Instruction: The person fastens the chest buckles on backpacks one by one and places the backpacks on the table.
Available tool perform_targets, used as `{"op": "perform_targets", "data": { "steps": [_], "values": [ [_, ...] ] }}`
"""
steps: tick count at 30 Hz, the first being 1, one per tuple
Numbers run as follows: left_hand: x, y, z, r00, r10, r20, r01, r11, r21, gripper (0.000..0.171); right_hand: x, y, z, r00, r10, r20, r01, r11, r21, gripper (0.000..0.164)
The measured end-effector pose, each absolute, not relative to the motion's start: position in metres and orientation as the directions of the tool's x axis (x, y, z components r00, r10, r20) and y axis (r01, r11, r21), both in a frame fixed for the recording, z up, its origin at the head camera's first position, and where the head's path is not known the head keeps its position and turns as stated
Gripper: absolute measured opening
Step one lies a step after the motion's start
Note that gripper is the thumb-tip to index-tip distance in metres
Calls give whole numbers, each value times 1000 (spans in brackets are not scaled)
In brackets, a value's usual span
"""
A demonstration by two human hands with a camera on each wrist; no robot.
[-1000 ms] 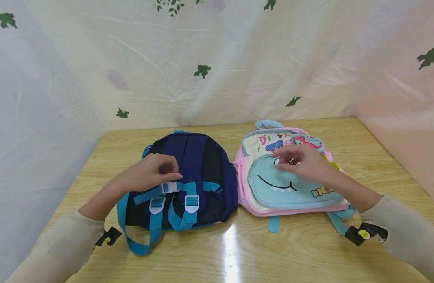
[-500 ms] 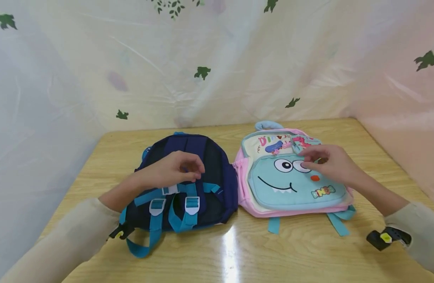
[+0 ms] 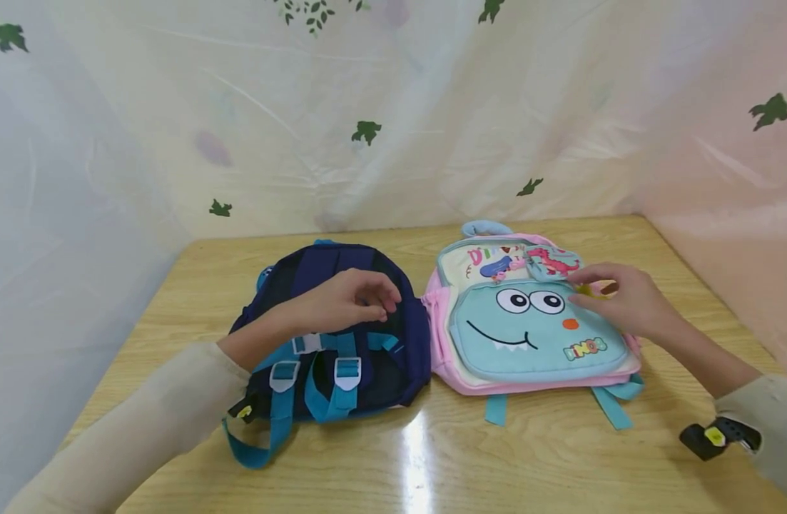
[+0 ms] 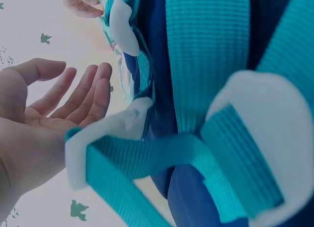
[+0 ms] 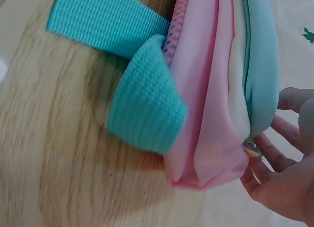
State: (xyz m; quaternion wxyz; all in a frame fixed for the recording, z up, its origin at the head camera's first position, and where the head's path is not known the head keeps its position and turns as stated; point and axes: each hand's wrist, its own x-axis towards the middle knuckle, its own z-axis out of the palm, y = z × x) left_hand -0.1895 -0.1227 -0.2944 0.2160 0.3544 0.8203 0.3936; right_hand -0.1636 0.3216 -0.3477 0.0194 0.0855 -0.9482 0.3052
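Note:
A navy child's backpack (image 3: 393, 357) lies with its back panel up on the left of the table, its teal straps (image 3: 282, 414) and white strap buckles (image 3: 285, 375) on top. My left hand (image 3: 348, 303) hovers over that panel with loosely bent fingers and holds nothing. In the left wrist view, the left hand (image 4: 59, 104) is beside a white buckle (image 4: 113, 124). Against the navy bag lies a pink and light-blue dinosaur backpack (image 3: 521, 339), face up. Over its right side is my right hand (image 3: 633, 300), fingers relaxed; the right wrist view has the right hand (image 5: 279, 168) beside the bag's edge.
Both bags lie on a wood-grain table (image 3: 483, 471). A pale curtain (image 3: 432, 157) with green bird shapes surrounds it at the back and sides. Teal strap ends (image 3: 614, 408) stick out below the dinosaur backpack, and its blue top handle (image 3: 486, 228) points to the back.
My left hand has moved right across the navy backpack, off its chest-strap buckle. My right hand has moved right, uncovering the dinosaur's eyes and the red dinosaur patch. Both bags stay in place.

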Motion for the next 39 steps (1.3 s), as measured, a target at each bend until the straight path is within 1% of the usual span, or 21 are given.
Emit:
{"op": "perform_targets", "data": {
  "steps": [5, 14, 20, 25, 31, 39],
  "values": [
    [-196, -113, -298, -668, 736, -110, 370, 457, 809, 27, -166, 333, -352, -985, -143, 100, -175, 794, -582, 40],
    [-202, -100, -307, -688, 707, -161, 310, 487, 816, 33, -168, 339, -352, -993, -120, 21, -109, 802, -587, 57],
    [-204, -94, -308, -707, 673, -219, 233, 513, 827, 41, -167, 344, -355, -994, -106, -41, -61, 803, -593, 65],
    [-207, -89, -308, -724, 647, -238, 184, 513, 838, 46, -168, 348, -358, -990, -105, -98, -23, 787, -616, 67],
    [-211, -81, -309, -726, 635, -264, 141, 514, 846, 50, -170, 353, -361, -976, -138, -169, -2, 779, -627, 70],
    [-218, -73, -312, -716, 618, -324, 58, 515, 855, 52, -172, 353, -362, -967, -149, -205, 17, 770, -638, 71]
  ]
}}
